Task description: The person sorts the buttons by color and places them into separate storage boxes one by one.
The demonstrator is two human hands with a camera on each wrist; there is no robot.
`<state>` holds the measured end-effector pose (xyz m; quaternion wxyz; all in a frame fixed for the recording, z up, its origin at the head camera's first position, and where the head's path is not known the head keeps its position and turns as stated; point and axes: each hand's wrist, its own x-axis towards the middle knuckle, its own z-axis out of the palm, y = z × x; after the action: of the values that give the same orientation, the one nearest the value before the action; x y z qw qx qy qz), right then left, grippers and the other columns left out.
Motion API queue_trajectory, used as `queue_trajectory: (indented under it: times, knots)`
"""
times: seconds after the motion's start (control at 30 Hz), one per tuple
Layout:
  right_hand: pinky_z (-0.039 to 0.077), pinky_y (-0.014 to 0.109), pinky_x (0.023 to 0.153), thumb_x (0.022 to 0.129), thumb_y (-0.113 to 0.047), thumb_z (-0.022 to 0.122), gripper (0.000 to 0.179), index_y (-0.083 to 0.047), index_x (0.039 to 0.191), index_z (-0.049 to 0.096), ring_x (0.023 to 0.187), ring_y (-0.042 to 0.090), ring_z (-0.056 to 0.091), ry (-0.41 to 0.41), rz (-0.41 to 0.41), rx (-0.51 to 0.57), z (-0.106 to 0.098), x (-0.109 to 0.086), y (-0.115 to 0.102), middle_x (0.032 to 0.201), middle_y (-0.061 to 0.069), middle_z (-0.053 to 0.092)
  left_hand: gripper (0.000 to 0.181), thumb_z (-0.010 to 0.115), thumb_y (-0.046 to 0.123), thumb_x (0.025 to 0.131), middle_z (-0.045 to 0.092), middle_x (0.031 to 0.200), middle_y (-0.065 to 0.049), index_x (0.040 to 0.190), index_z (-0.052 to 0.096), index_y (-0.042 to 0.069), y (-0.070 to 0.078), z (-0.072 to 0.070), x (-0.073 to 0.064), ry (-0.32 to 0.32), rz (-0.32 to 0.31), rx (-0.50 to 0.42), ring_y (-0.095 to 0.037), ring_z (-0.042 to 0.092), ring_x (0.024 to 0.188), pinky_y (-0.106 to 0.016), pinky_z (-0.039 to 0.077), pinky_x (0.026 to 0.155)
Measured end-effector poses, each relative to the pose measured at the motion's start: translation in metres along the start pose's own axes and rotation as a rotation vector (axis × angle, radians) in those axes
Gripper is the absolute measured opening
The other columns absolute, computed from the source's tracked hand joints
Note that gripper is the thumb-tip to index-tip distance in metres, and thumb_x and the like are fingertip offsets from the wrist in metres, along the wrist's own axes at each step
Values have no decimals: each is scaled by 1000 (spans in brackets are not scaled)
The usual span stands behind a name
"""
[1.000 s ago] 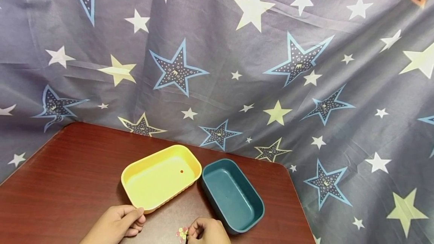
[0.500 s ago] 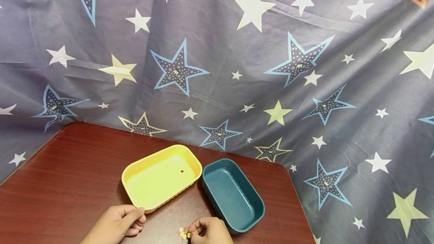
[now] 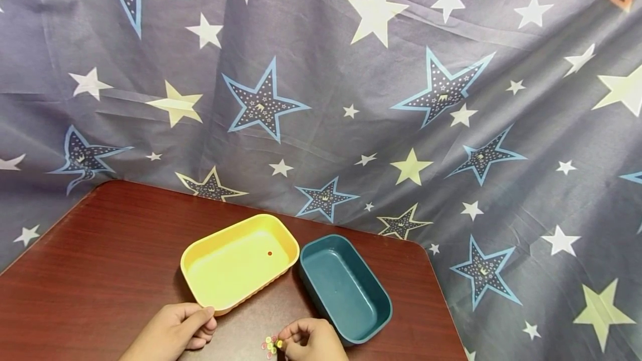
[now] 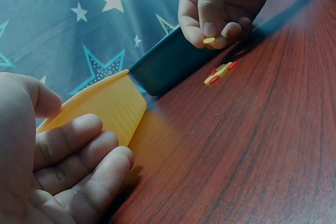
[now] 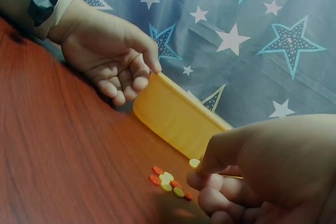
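Observation:
My left hand (image 3: 173, 330) holds the near-left corner of a yellow plastic bin (image 3: 225, 277), its thumb at the rim and its fingers bent against the outer wall. One tiny red disc (image 3: 270, 253) lies inside that bin. Between thumb and forefinger, my right hand (image 3: 313, 338) pinches a small yellow disc (image 4: 209, 41), raised a little over the table. Just beside and below these fingertips is a loose cluster of small red and yellow discs (image 5: 166, 178), lying flat on the wood.
A dark teal bin (image 3: 346, 286) stands right of the yellow one, their rims nearly meeting, just beyond my right hand. The reddish-brown table (image 3: 135, 227) ends at a curtain with printed stars (image 3: 326, 71) behind and to the right.
At first the right fingertips were down at the cluster. A yellow disc has come up in their pinch, and the hand has shifted slightly up and right. The left hand stays put.

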<state>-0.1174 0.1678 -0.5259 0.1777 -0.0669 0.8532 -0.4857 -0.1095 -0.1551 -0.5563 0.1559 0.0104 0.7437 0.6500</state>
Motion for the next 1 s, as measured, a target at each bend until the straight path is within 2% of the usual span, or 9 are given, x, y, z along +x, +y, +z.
queue_trajectory:
  times: [0.27,0.57,1.0]
  knots:
    - [48,19,53,86,-11,77,6,-17,89,78,59,5,57,15,-22,63,-8,-2,-8,73,-7,70,44,60,39,107,75,92,-9,99,74,-2,1,1,0,4,2,-4,-13,71,79,-25,63,73]
    - [61,24,58,89,-8,76,6,-11,94,78,62,10,67,9,-73,159,-17,-5,-15,77,-3,72,44,60,39,107,75,92,-8,99,74,-2,2,1,-1,6,0,5,-12,71,79,-25,63,73]
    - [65,30,65,92,-8,75,7,-6,99,77,71,12,70,26,-87,228,-32,-6,-23,87,15,75,43,59,39,107,74,90,-8,99,74,-1,3,0,0,-2,-1,11,-11,70,77,-25,63,72]
